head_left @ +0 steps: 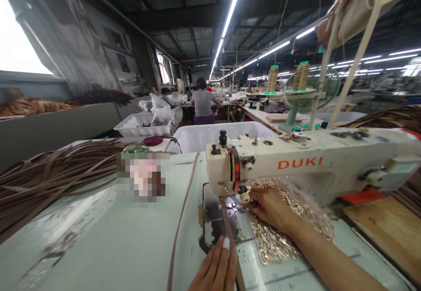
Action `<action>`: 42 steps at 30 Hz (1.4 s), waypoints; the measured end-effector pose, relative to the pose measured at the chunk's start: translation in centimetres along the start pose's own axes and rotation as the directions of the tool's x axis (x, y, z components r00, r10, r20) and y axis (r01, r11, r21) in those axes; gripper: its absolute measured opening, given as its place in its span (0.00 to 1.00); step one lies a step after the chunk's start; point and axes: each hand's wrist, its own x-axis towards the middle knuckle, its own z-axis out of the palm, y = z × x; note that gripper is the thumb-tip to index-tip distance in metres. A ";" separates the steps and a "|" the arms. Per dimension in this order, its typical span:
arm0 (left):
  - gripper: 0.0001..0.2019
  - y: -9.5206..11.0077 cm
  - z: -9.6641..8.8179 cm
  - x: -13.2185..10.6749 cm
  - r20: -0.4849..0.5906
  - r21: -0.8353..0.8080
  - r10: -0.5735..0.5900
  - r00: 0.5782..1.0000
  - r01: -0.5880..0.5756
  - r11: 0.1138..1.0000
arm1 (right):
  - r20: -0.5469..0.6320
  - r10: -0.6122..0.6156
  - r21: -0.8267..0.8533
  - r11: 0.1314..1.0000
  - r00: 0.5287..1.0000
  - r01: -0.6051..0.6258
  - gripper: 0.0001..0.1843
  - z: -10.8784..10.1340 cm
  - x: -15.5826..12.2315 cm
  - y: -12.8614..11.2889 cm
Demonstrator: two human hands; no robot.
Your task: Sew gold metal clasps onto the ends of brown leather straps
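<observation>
A narrow brown strap [227, 226] runs from under the presser foot of a white sewing machine [259, 159] toward me across the metal plate [212, 216]. My left hand [217, 267] lies with its fingers stretched out along the strap's near part; one finger has a white wrap. Beside the needle area, on the right, my right hand [271, 205] is closed, its fingertips curled near the presser foot. What those fingers hold, if anything, is hidden. Under and around the right hand lies a clear bag of gold metal clasps [276, 242].
Another brown strip [186, 196] lies left of the plate. Bundles of brown straps [88, 168] cover the far left of the table. Behind the machine stands a white tub [197, 135]. A wooden board [388, 229] is at right. Farther back sits a person [203, 102].
</observation>
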 end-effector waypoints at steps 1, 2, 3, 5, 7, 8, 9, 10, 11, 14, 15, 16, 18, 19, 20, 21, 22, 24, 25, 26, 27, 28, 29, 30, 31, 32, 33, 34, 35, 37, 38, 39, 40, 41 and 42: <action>0.18 -0.1 0.0 0.0 0.002 0.004 -0.008 1.000 0.008 1.000 | 0.001 -0.001 0.001 1.000 1.000 0.001 0.05 0.0 0.0 0.0; 0.18 -0.1 0.0 0.1 0.006 0.008 -0.017 1.000 0.017 1.000 | 0.001 -0.002 0.002 1.000 1.000 0.002 0.05 -0.1 0.0 0.0; 0.18 -0.2 -0.1 0.1 0.011 0.011 -0.020 1.000 0.020 1.000 | 0.001 -0.002 0.003 1.000 1.000 0.002 0.05 -0.1 0.0 0.0; 0.18 -0.3 -0.1 0.2 0.013 0.011 0.016 1.000 -0.016 1.000 | 0.000 -0.005 0.005 1.000 1.000 0.005 0.05 -0.1 0.1 0.0; 0.18 -0.4 -0.2 0.3 0.020 0.014 0.043 0.999 -0.044 0.999 | -0.005 -0.007 0.006 1.000 1.000 0.007 0.04 -0.1 0.1 0.0; 0.18 -0.5 -0.2 0.3 0.022 0.019 0.049 0.999 -0.050 0.999 | -0.007 -0.009 0.007 1.000 1.000 0.009 0.04 0.0 0.1 0.0; 0.18 -0.6 -0.2 0.3 0.026 0.025 0.052 0.998 -0.053 0.998 | -0.008 -0.011 0.009 1.000 1.000 0.011 0.04 0.0 0.1 0.0; 0.18 -0.6 -0.2 0.3 0.028 0.030 0.059 0.998 -0.060 0.998 | -0.008 -0.015 0.012 1.000 1.000 0.015 0.04 0.1 0.1 0.0; 0.18 -0.7 -0.2 0.3 0.030 0.031 0.067 0.997 -0.068 0.997 | -0.007 -0.019 0.016 1.000 1.000 0.020 0.04 0.1 0.0 0.0; 0.19 -0.7 -0.4 0.4 0.035 0.025 0.068 0.997 -0.069 0.997 | -0.002 -0.031 0.033 0.999 1.000 0.031 0.04 0.1 -0.1 0.1; 0.19 -0.7 -0.5 0.4 0.041 0.022 0.068 0.997 -0.069 0.997 | 0.000 -0.032 0.038 0.999 0.999 0.032 0.04 0.1 -0.1 0.1; 0.19 -0.7 -0.6 0.5 0.044 0.020 0.067 0.997 -0.068 0.998 | 0.001 -0.033 0.043 0.999 0.999 0.033 0.04 0.0 -0.1 0.1; 0.19 -0.8 -0.8 0.5 0.052 0.016 0.073 0.996 -0.074 0.997 | 0.002 -0.032 0.050 0.998 0.999 0.032 0.04 -0.1 -0.1 0.1; 0.19 -0.8 -0.9 0.5 0.053 0.013 0.077 0.996 -0.078 0.997 | 0.001 -0.032 0.053 0.998 0.999 0.032 0.04 -0.1 -0.1 0.1; 0.19 -0.8 -0.9 0.5 0.048 0.010 0.080 0.996 -0.081 0.997 | 0.000 -0.032 0.054 0.998 0.999 0.032 0.04 -0.2 -0.1 0.0; 0.20 -0.8 -0.9 0.5 0.041 0.007 0.083 0.996 -0.084 0.996 | -0.001 -0.032 0.055 0.998 0.999 0.032 0.03 -0.2 0.0 0.0; 0.21 -0.8 -0.8 0.4 0.035 0.002 0.086 0.996 -0.086 0.996 | -0.001 -0.033 0.054 0.998 0.999 0.033 0.03 -0.2 0.0 0.0; 0.21 -0.8 -0.6 0.3 0.034 -0.001 0.083 0.996 -0.083 0.997 | -0.003 -0.033 0.050 0.998 0.999 0.033 0.03 -0.2 0.0 0.0; 0.21 -0.8 -0.5 0.2 0.038 0.001 0.080 0.996 -0.081 0.997 | -0.004 -0.032 0.047 0.998 0.999 0.032 0.03 -0.2 0.0 -0.1; 0.21 -0.7 -0.5 0.1 0.041 0.003 0.080 0.996 -0.080 0.997 | -0.005 -0.033 0.044 0.998 0.999 0.034 0.04 -0.1 0.0 -0.1; 0.21 -0.7 -0.4 0.1 0.042 0.006 0.078 0.996 -0.079 0.997 | -0.006 -0.035 0.043 0.998 0.999 0.036 0.04 -0.1 0.0 -0.1; 0.20 -0.7 -0.4 0.1 0.037 0.010 0.079 0.996 -0.080 0.997 | -0.006 -0.038 0.043 0.998 0.999 0.039 0.04 0.0 0.0 0.0; 0.20 -0.7 -0.4 0.1 0.030 0.012 0.081 0.996 -0.081 0.997 | -0.006 -0.041 0.043 0.998 0.999 0.042 0.04 0.0 -0.1 0.0; 0.20 -0.7 -0.4 0.1 0.023 0.013 0.083 0.996 -0.083 0.996 | -0.006 -0.044 0.043 0.998 0.999 0.044 0.05 0.0 -0.1 0.0; 0.20 -0.7 -0.4 0.1 0.016 0.014 0.085 0.996 -0.085 0.996 | -0.006 -0.046 0.044 0.998 0.999 0.047 0.05 0.1 -0.1 0.0; 0.19 -0.7 -0.5 0.1 0.014 0.015 0.086 0.996 -0.086 0.996 | -0.006 -0.048 0.044 0.998 0.999 0.048 0.05 0.1 -0.1 0.0; 0.19 -0.7 -0.5 0.1 0.015 0.015 0.084 0.996 -0.084 0.996 | -0.007 -0.048 0.044 0.998 0.999 0.048 0.06 0.1 -0.1 0.1; 0.19 -0.6 -0.5 0.1 0.019 0.014 0.083 0.996 -0.084 0.996 | -0.009 -0.048 0.045 0.998 0.999 0.049 0.06 0.1 -0.1 0.1; 0.19 -0.6 -0.5 0.1 0.024 0.013 0.082 0.996 -0.082 0.997 | -0.010 -0.049 0.046 0.998 0.999 0.049 0.06 0.1 -0.1 0.1; 0.19 -0.5 -0.5 0.0 0.032 0.009 0.075 0.997 -0.075 0.997 | -0.012 -0.051 0.051 0.997 0.999 0.052 0.05 0.0 -0.1 0.1; 0.19 -0.5 -0.5 0.0 0.031 0.004 0.075 0.997 -0.075 0.997 | -0.012 -0.053 0.054 0.997 0.999 0.054 0.05 0.0 -0.1 0.1; 0.19 -0.5 -0.4 0.0 0.029 -0.003 0.076 0.997 -0.076 0.997 | -0.012 -0.055 0.056 0.997 0.998 0.056 0.06 0.0 -0.1 0.1; 0.20 -0.4 -0.4 0.0 0.027 -0.010 0.079 0.996 -0.079 0.997 | -0.011 -0.057 0.058 0.997 0.998 0.057 0.06 0.0 -0.1 0.1; 0.20 -0.4 -0.4 0.0 0.028 -0.016 0.082 0.996 -0.081 0.997 | -0.012 -0.057 0.060 0.997 0.998 0.058 0.07 0.0 -0.1 0.1; 0.20 -0.4 -0.4 0.0 0.029 -0.022 0.085 0.996 -0.085 0.996 | -0.012 -0.058 0.061 0.996 0.998 0.058 0.08 0.0 -0.1 0.1</action>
